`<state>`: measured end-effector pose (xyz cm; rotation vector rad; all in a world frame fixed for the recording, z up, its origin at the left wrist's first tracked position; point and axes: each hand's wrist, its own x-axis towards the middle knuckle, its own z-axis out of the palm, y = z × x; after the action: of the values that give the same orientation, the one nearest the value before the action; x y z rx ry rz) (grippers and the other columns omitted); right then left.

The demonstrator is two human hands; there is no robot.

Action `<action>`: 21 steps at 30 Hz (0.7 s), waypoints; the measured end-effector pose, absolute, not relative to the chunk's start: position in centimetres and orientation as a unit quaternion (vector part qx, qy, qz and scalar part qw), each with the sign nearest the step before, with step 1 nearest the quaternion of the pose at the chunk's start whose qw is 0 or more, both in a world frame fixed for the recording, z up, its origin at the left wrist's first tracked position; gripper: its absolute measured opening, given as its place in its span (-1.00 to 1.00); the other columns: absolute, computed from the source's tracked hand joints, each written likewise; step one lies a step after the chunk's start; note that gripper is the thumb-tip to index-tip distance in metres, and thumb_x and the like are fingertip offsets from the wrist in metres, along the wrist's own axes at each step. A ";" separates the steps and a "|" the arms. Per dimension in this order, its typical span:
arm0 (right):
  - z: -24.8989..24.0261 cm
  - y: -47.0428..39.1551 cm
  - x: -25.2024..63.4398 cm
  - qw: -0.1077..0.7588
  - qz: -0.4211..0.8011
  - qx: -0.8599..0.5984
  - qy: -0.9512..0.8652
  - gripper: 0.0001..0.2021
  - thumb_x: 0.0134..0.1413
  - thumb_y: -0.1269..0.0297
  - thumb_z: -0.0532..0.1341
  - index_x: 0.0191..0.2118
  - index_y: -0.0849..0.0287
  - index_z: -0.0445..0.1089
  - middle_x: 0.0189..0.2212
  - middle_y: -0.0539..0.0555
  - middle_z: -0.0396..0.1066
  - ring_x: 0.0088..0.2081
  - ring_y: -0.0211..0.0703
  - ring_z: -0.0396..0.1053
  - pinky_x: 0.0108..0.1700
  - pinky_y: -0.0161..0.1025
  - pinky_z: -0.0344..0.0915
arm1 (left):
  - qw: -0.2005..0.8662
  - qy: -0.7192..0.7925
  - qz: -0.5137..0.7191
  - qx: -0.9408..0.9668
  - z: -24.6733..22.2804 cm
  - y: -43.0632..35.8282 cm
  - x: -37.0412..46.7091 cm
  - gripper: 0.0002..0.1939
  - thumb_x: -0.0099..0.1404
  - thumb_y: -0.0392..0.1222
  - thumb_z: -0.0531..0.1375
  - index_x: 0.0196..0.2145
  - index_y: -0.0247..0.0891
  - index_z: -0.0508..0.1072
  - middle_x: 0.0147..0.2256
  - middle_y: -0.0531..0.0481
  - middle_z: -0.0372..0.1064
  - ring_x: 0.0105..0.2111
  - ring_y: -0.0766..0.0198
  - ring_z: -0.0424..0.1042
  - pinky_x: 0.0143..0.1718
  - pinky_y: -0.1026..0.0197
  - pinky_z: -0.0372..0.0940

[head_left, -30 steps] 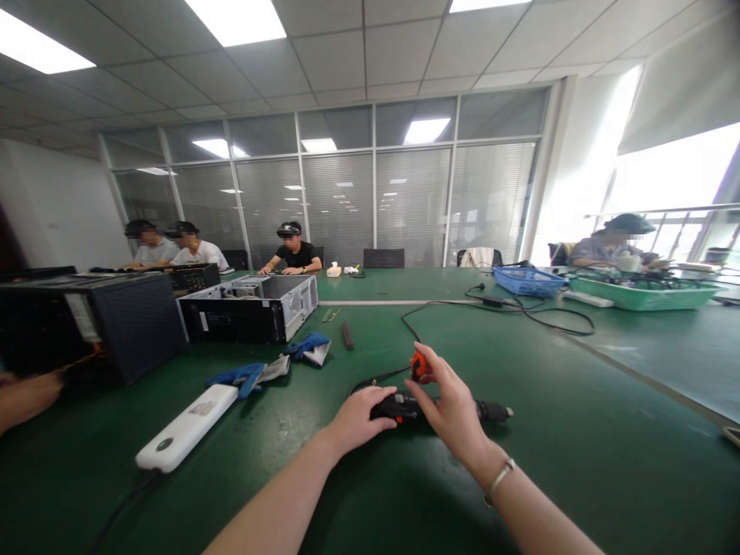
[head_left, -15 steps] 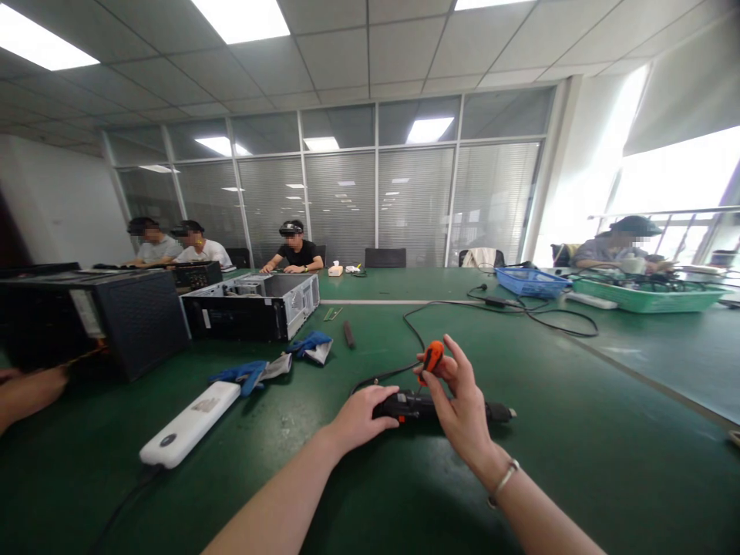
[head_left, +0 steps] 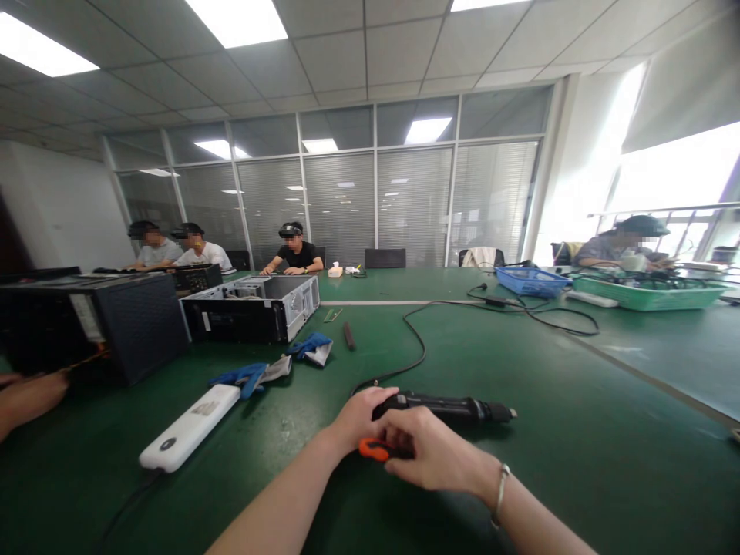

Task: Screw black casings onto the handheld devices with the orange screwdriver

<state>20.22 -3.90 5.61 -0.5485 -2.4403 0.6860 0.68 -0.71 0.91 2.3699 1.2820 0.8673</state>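
A black electric screwdriver (head_left: 454,408) lies on the green table, its tip pointing right and its cord running off at the back. My left hand (head_left: 359,420) is closed around its rear end. Just in front of that tool, my right hand (head_left: 431,451) grips a small orange-and-black handled tool (head_left: 373,449), probably a hand screwdriver. Its orange end points left, close to my left wrist. My right fingers cover the rest of it.
A white power strip (head_left: 190,428) and blue-grey gloves (head_left: 248,378) lie left. Beyond them stand an opened computer case (head_left: 248,316) and a black one (head_left: 144,324), with a person's hand (head_left: 28,401) beside it. Blue (head_left: 532,284) and green baskets (head_left: 647,297) are far right. A cord (head_left: 419,331) crosses the table.
My right hand has come down and to the left with the orange-and-black tool, from above the electric screwdriver to in front of it. My left hand has stayed in place.
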 end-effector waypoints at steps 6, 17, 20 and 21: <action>4.5 -3.6 20.2 0.115 0.302 -0.235 -0.917 -0.76 -0.25 0.39 0.37 -0.34 0.16 0.40 -0.52 -0.14 0.33 -0.53 -0.38 0.22 -0.55 -0.47 0.11 | 0.151 0.478 0.282 0.818 1.1 -0.8 0.7 -0.38 0.14 -0.15 0.33 0.16 -0.16 0.32 0.12 -0.07 0.32 0.10 0.07 0.30 0.19 0.07 0.13; 4.9 -2.9 20.1 0.128 0.369 -0.250 -0.886 -0.62 -0.19 0.03 0.40 -0.30 0.19 0.42 -0.46 -0.07 0.38 -0.46 -0.33 0.28 -0.47 -0.42 0.17 | 0.143 0.477 0.280 0.821 1.6 -1.0 0.8 -0.43 0.18 -0.20 0.27 0.16 -0.15 0.32 0.12 -0.05 0.33 0.11 0.09 0.30 0.20 0.06 0.12; 5.6 -2.9 19.9 0.210 0.320 -0.289 -0.877 -0.77 0.03 0.12 0.28 -0.33 0.21 0.43 -0.47 -0.03 0.39 -0.45 -0.31 0.29 -0.43 -0.39 0.17 | 0.136 0.466 0.285 0.826 1.5 -1.1 0.9 -0.45 0.20 -0.26 0.21 0.16 -0.17 0.32 0.11 -0.05 0.34 0.10 0.11 0.32 0.21 0.05 0.11; 5.7 -2.8 19.9 0.230 0.297 -0.303 -0.876 -0.80 0.08 0.16 0.24 -0.36 0.21 0.43 -0.48 -0.03 0.40 -0.46 -0.31 0.28 -0.43 -0.38 0.16 | 0.137 0.465 0.285 0.827 1.5 -1.1 0.9 -0.45 0.20 -0.26 0.21 0.16 -0.19 0.32 0.11 -0.06 0.34 0.10 0.12 0.32 0.21 0.06 0.11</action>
<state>19.88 -2.77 5.72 -0.8338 -2.4084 0.8172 0.87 -1.09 1.49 2.3937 1.3462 0.8251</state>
